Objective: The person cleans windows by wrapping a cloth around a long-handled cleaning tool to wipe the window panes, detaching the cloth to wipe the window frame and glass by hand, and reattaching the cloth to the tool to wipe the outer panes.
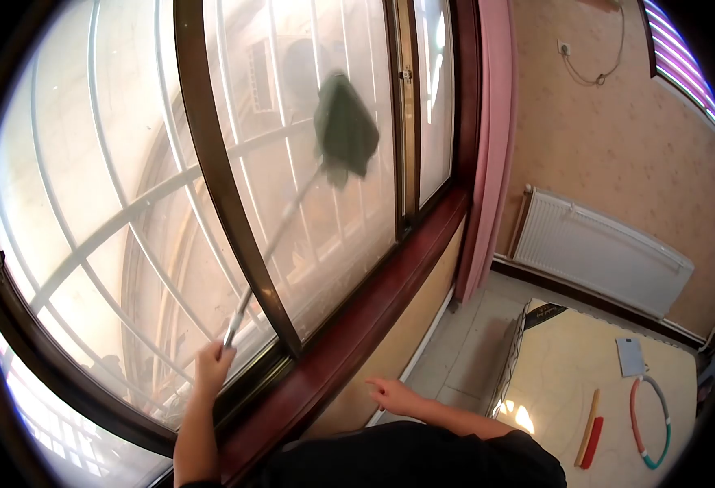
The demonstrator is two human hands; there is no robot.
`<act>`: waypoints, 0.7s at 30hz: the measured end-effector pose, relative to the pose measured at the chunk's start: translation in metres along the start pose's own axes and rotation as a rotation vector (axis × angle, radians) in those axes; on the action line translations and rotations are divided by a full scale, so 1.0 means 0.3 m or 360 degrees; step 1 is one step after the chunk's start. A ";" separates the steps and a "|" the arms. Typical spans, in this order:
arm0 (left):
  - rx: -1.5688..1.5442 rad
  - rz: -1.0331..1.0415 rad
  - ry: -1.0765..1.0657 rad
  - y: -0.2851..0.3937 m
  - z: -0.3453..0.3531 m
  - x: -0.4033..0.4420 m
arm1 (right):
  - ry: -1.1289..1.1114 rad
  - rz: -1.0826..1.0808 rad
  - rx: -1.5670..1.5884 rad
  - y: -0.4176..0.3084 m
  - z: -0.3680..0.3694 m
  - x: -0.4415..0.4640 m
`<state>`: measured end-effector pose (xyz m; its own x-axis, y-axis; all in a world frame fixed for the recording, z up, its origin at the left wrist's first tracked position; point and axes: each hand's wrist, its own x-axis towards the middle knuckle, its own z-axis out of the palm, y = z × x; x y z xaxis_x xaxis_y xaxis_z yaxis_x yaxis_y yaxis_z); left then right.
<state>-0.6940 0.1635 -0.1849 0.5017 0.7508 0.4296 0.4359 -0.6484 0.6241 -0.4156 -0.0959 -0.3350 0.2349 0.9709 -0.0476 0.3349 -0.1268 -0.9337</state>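
Observation:
My left hand point(212, 370) is closed around the lower end of a thin metal pole point(234, 324). The pole slants up to the right across the window. A dark green cloth point(345, 130) covers its far end and lies against the cloudy pane point(284, 179); the head under the cloth is hidden. My right hand point(394, 396) is held out beside the wall below the sill, holding nothing. Its index finger is stretched out, with the other fingers loosely bent.
A dark red sill point(366, 305) runs below the brown window frame point(219, 171), with bars outside. Right of it hangs a pink curtain point(492, 146). A radiator point(597, 248) lines the wall. On the mattress point(553, 374) lie a red-bristled brush point(592, 443) and a coloured hoop point(636, 415).

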 end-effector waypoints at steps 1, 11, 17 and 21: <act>0.0032 -0.0037 -0.0027 -0.027 -0.005 -0.062 | -0.0001 -0.0005 -0.0005 0.015 0.010 0.012; -0.0469 -0.0333 -0.0260 -0.058 0.021 -0.029 | -0.0031 -0.0198 -0.0110 0.004 0.054 0.080; -0.0875 -0.0345 -0.0285 0.120 0.075 0.204 | 0.0033 -0.0049 0.0006 0.006 0.016 0.046; -0.1070 -0.0367 -0.0277 0.226 0.098 0.307 | 0.0122 0.0052 0.0049 0.051 -0.013 0.025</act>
<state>-0.5962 0.1849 -0.1222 0.5884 0.7918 0.1638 0.0200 -0.2168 0.9760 -0.4052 -0.0914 -0.3482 0.3150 0.9477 -0.0518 0.2982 -0.1507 -0.9425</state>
